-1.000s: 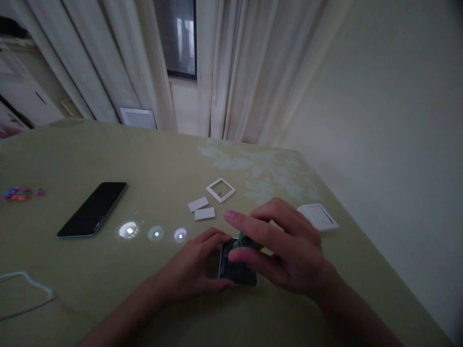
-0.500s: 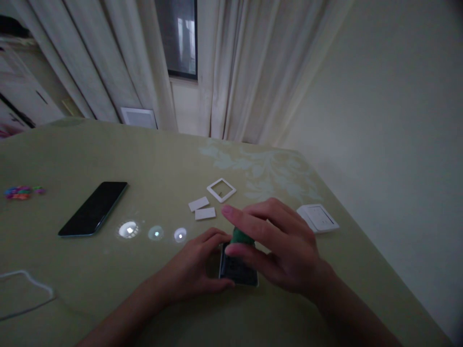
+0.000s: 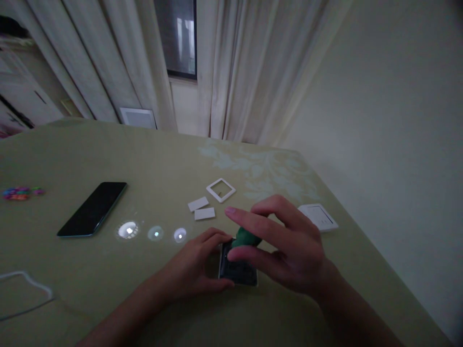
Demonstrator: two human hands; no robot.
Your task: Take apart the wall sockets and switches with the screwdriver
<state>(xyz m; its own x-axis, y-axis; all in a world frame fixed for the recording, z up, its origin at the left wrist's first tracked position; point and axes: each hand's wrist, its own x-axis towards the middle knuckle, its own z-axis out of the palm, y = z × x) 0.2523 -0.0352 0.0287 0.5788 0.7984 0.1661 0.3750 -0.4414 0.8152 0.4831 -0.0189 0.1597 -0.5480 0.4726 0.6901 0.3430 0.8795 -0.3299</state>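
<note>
My left hand (image 3: pixel 198 264) grips the left side of a dark square wall switch body (image 3: pixel 240 273) with a pale rim, fingers at its far edge and thumb at its near edge. Above it, my right hand (image 3: pixel 285 246) holds the rounded green handle of a screwdriver (image 3: pixel 246 237) between thumb and fingers, the index finger stretched out over it. The handle leans to the right. Its shaft and tip are hidden, so contact with the switch cannot be made out. Just beyond lie two white switch covers (image 3: pixel 204 213) and a white square frame (image 3: pixel 221 190).
A white wall socket (image 3: pixel 319 217) lies to the right, partly behind my right hand. On the left are a black phone (image 3: pixel 94 208), small colourful pieces (image 3: pixel 21 193) and a white cable (image 3: pixel 27 277). The table (image 3: pixel 144 159) meets a wall on the right; curtains hang behind.
My right hand has shifted slightly right and its fingers have moved around the handle. The green handle now tilts more to the right. My left hand and the switch stay in place.
</note>
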